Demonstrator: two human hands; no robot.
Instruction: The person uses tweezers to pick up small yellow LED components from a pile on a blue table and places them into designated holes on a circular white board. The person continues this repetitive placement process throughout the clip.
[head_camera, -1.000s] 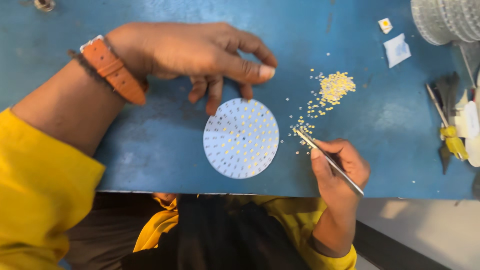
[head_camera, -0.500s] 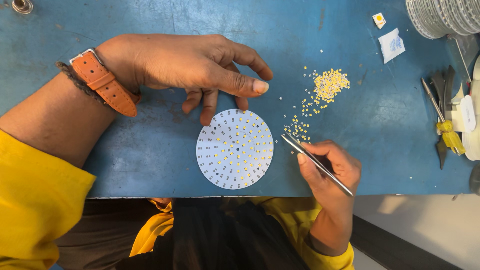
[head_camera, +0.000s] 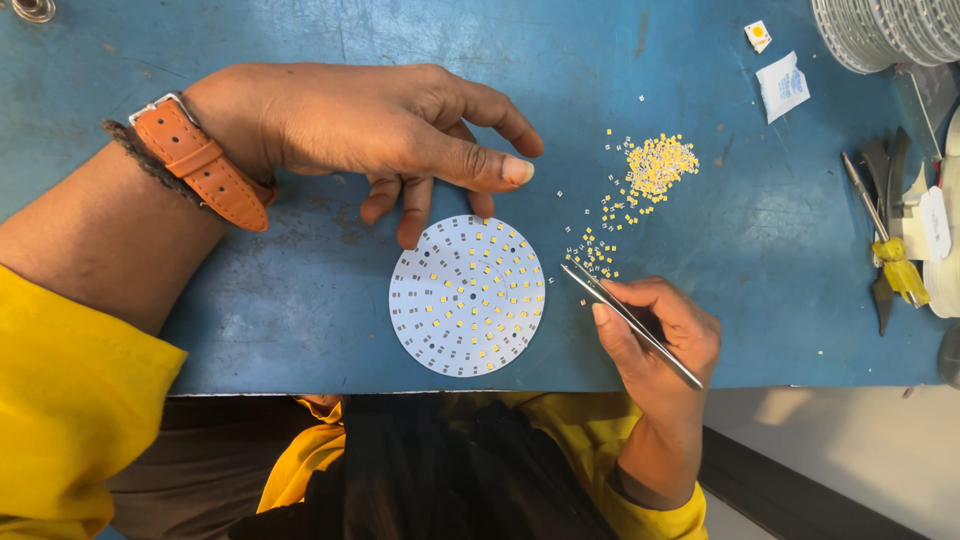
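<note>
Head view: scuffed blue counter (head_camera: 300, 300) is carrying a round white board (head_camera: 467, 296); right hand (head_camera: 655, 330) fingers are pinching tweezers (head_camera: 630, 322), left hand (head_camera: 370, 130) is resting open, holding nothing.

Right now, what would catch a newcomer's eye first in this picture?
Probably the round white disc dotted with tiny yellow chips, lying at the near edge of the blue table. The left hand rests with fingertips at the disc's top edge, while the right hand holds thin metal tweezers just right of it. A loose pile of yellow chips lies further back.
</note>
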